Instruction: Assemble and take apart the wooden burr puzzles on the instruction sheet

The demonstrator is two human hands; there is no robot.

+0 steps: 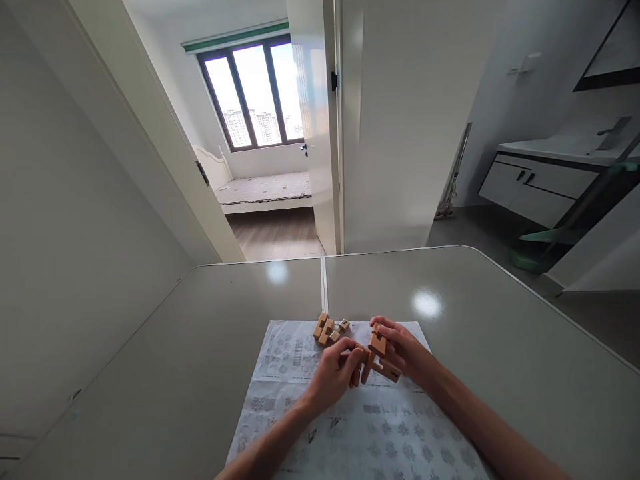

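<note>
In the head view, both hands meet above a printed sheet on the grey worktop. The right hand has its grip closed around a notched wooden block cluster. The left hand pinches the cluster's left end in a narrow grip. Just beyond, loose wooden pieces lie on the sheet.

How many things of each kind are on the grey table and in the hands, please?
Printed sheet: 1
Wooden puzzle assembly, held by the left hand and the right hand: 1
Loose cluster of wooden pieces on the sheet: 1 (its single pieces are too small to count)
Total: 3
</note>
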